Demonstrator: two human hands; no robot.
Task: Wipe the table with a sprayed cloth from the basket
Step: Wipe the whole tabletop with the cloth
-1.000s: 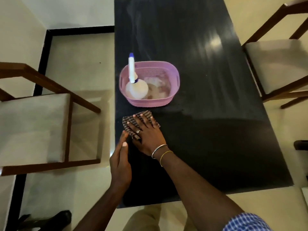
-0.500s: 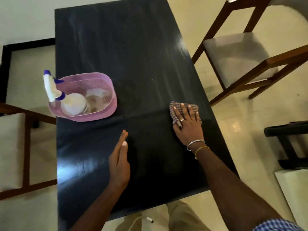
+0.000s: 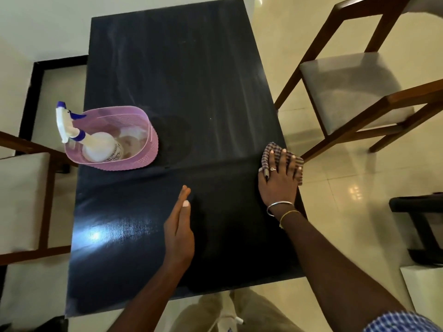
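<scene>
Nearest to you, your left hand (image 3: 178, 233) is sitting over the near middle of the dark table (image 3: 191, 80). Its fingers are lying straight and pressed together, with the thumb tucked along them, and it is holding nothing. Whether its edge is touching the tabletop cannot be told from this angle.

A little farther out and to the right, your right hand (image 3: 279, 182) is lying flat with its fingers spread, palm down, pressing on the checked cloth (image 3: 268, 152). You are wearing a ring (image 3: 272, 168) on that hand and two bangles (image 3: 279, 205) at the wrist. The cloth is lying at the right edge of the table, bunched under your fingers, and its outer corner is reaching past that edge.

Farther off, at the left edge of the table and well apart from both hands, the pink basket (image 3: 134, 164) is standing upright. A white spray bottle (image 3: 100, 144) is leaning inside it, its blue-tipped nozzle sticking out over the left rim. Something pale is lying in the bottom beside the bottle, too blurred to name.

Wooden chairs with pale seats are standing on either side: one (image 3: 354, 92) to the far right, one (image 3: 19, 200) to the left.
</scene>
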